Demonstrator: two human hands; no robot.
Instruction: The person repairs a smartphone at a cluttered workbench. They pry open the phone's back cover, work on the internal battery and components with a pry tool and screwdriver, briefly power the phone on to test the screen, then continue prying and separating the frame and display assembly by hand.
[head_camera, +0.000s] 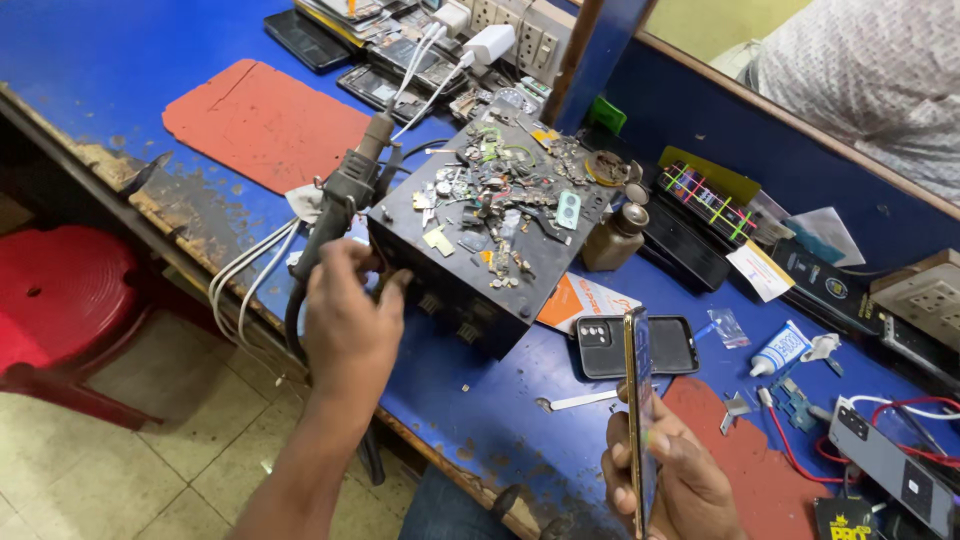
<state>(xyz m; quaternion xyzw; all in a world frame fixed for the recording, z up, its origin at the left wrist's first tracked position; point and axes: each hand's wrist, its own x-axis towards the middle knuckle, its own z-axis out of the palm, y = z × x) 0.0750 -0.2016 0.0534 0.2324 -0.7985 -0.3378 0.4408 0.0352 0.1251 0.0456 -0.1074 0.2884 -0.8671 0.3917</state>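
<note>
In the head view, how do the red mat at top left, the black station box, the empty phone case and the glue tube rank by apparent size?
1. Black station box
2. Red mat, similar in size; the order is unsure
3. Phone case
4. Glue tube

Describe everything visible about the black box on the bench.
The black box looks like worn metal and sits askew on the blue bench. Its flat top is littered with small phone parts, chips and scraps. Knobs line its front face. A hot-air handle rests at its left side, where the left hand reaches its front corner.
</note>
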